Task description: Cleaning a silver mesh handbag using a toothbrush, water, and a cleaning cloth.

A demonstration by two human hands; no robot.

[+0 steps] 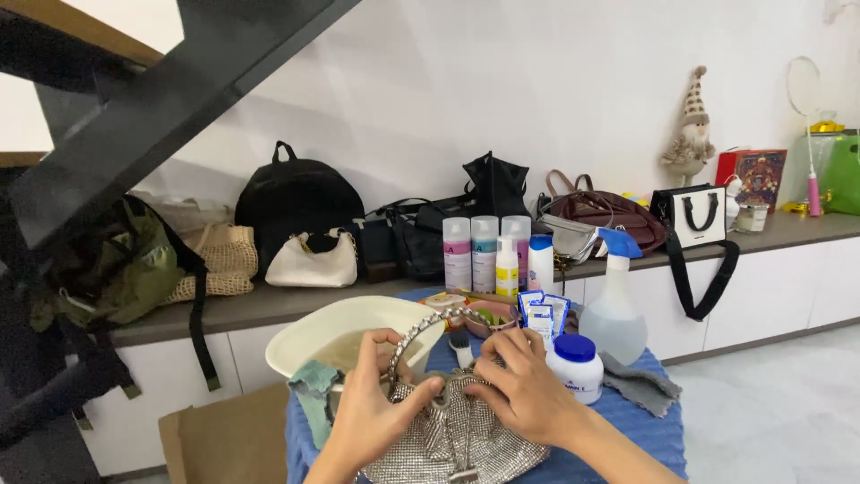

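left hand (376, 408) fingers pinch silver mesh purse (457, 439) | right hand (528, 390) grips clasp, clasp hidden | purse bottom cropped

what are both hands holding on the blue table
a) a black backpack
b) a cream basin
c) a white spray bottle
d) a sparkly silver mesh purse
d: the left hand and right hand both grip the silver mesh purse by its top.

Three tall spray cans (485, 254); two small white bottles (507, 266); one spray bottle (614, 309); three blue sachets (541, 315); one cream basin (331, 327); one silver mesh purse (466, 435).
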